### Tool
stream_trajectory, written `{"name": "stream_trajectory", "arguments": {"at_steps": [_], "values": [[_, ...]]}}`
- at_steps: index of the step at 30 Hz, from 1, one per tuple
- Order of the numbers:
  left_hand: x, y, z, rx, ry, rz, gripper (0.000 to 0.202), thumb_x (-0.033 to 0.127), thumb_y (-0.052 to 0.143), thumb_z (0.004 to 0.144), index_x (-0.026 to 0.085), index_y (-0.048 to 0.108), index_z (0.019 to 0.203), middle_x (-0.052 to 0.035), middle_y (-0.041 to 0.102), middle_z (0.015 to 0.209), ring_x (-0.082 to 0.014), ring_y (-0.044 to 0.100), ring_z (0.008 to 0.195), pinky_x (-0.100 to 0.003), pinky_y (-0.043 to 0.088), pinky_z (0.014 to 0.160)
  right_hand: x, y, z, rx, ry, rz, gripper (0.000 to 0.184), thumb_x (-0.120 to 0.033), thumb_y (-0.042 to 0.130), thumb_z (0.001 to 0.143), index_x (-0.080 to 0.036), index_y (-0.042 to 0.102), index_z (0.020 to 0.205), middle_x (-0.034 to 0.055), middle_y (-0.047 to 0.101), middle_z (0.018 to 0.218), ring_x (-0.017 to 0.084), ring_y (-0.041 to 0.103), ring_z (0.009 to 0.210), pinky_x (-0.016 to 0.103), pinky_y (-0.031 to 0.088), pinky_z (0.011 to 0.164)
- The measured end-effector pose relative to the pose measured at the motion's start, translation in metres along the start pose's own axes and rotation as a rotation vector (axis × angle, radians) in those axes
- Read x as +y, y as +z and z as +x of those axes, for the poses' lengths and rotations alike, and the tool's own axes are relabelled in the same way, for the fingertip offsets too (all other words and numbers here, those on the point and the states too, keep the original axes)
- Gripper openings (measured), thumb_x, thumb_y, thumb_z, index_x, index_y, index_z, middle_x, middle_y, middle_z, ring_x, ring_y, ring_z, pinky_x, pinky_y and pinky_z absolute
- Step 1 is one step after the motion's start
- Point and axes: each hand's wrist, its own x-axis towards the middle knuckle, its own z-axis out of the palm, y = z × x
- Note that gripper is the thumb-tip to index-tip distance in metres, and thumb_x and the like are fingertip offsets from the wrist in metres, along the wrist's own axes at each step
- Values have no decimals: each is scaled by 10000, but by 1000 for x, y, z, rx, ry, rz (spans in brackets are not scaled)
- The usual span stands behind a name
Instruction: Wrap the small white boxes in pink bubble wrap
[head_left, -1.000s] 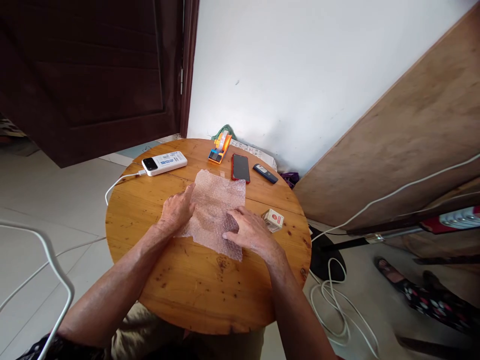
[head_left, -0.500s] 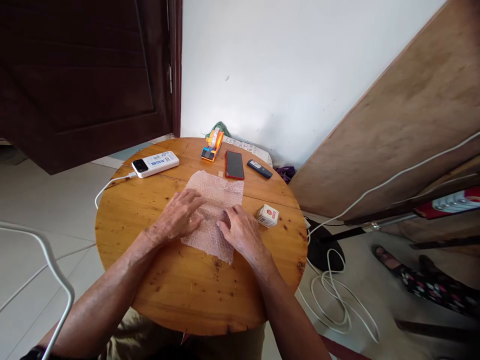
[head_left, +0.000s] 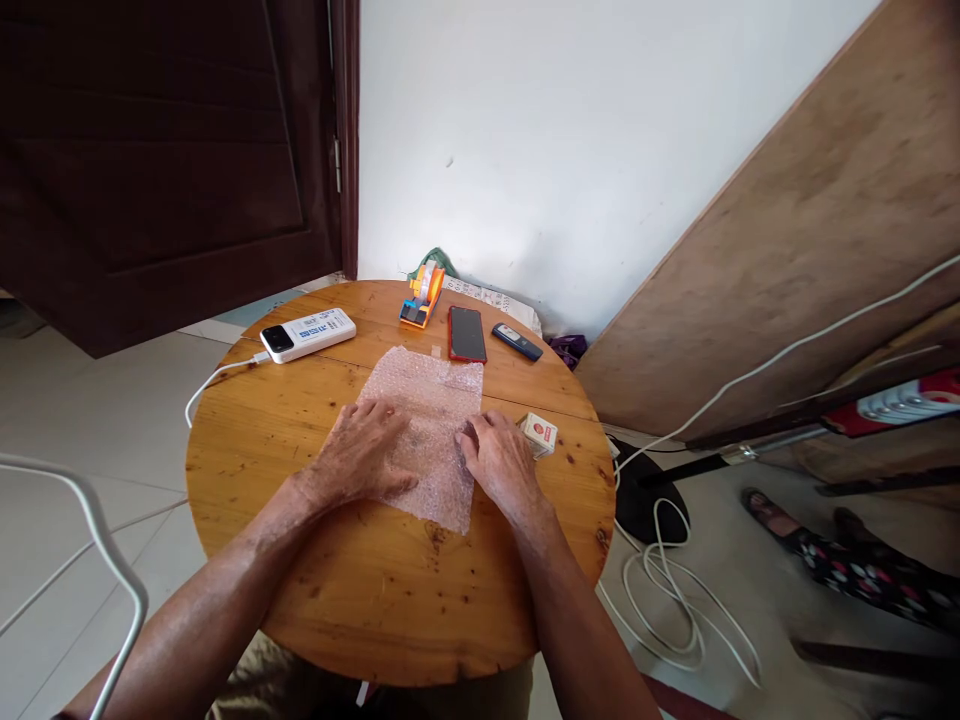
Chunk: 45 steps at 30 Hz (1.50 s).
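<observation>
And there's the wrap (head_left: 433, 425), spread in a single sheet on the tabletop (head_left: 375, 610), right between the left hand (head_left: 369, 450) and the right hand (head_left: 499, 460)! It's clear bubble stuff with a pinkish cast, dotted all over with tiny bubbles that catch the light, and the wood's warm colour comes through. Roughly a rectangle, this one, lying a little askew, gently rippled rather than dead flat, its far right corner puckered.

Now to the hands, and they're well apart, a broad strip of sheet showing between them. The left hand is palm down and loosely open over the near left part of the wrap, fingers slightly bent and pointing away, thumb stretched out toward its partner. The right hand is more curled, fingers tucked in at the right edge; whether they pinch the sheet, I cannot tell.

Just beyond the right hand, on its outer side, sits a little box (head_left: 539, 433), pale with a red mark. Straight ahead of the hands lies a red-edged phone (head_left: 467, 335), close to the wrap's far edge, with a dark gadget (head_left: 517, 341) to its right and an orange tape dispenser (head_left: 424, 295) to its left. Out past the left hand: a white power bank (head_left: 309, 333), cable (head_left: 214, 380) plugged in.
</observation>
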Motion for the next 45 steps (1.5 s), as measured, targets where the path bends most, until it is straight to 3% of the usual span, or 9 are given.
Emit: {"name": "stream_trajectory", "arguments": {"at_steps": [4, 8, 11, 15, 19, 24, 39, 45], "values": [[8, -2, -2, -14, -14, 18, 614, 607, 728, 727, 229, 612, 1196, -144, 533, 1398, -368, 473, 1257, -537, 376, 1040, 0, 2, 0, 33, 10, -8, 249, -279, 504, 963, -144, 675, 1084, 152, 644, 1130, 289, 570, 1055, 382, 428, 903], [11, 0, -2, -8, -21, 6, 638, 622, 726, 717, 221, 616, 1201, -159, 495, 1449, -384, 436, 1302, -555, 349, 1065, -6, 0, -3, 186, 2, 11, 305, -288, 498, 958, -142, 646, 1180, 177, 552, 1350, 323, 522, 1157, 439, 401, 980], [14, 3, -2, 18, -38, -2, 615, 599, 723, 716, 226, 619, 1194, -152, 501, 1449, -385, 442, 1296, -558, 356, 1056, -17, 3, -5, 251, -149, 75, 403, -332, 459, 980, -146, 572, 1319, 168, 461, 1480, 331, 455, 1284, 469, 363, 1059], [20, 8, -1, 69, -87, 10, 534, 535, 659, 774, 224, 618, 1206, -157, 551, 1398, -379, 492, 1245, -557, 386, 1014, -30, 17, -3, 156, -305, 162, 476, -283, 392, 1003, -134, 442, 1452, 144, 449, 1515, 265, 410, 1371, 408, 327, 1133], [21, 7, -1, 75, -88, 43, 528, 561, 668, 763, 208, 647, 1155, -170, 552, 1396, -394, 510, 1218, -563, 400, 988, -27, 27, 5, 66, -170, 113, 471, -345, 397, 1017, -131, 465, 1431, 158, 487, 1491, 286, 432, 1360, 445, 329, 1120], [14, 1, -2, 12, -53, 49, 565, 607, 697, 743, 212, 648, 1144, -153, 564, 1366, -380, 499, 1228, -550, 398, 999, -21, 25, 10, 89, -51, 76, 437, -351, 411, 1019, -100, 510, 1363, 166, 503, 1475, 282, 453, 1334, 415, 348, 1083], [0, -6, -3, -116, -24, -62, 593, 542, 733, 735, 249, 611, 1236, -125, 499, 1441, -370, 420, 1321, -548, 331, 1082, -17, 22, 11, 131, -61, 79, 336, -310, 417, 1011, -137, 591, 1242, 152, 588, 1357, 280, 511, 1215, 395, 377, 1001], [-12, -10, -3, -77, -160, -57, 675, 524, 729, 717, 241, 540, 1299, -121, 515, 1433, -368, 413, 1345, -532, 332, 1095, -14, 22, 13, 112, -63, 69, 332, -163, 381, 978, -120, 605, 1219, 163, 601, 1310, 280, 521, 1185, 392, 386, 1001]]}}
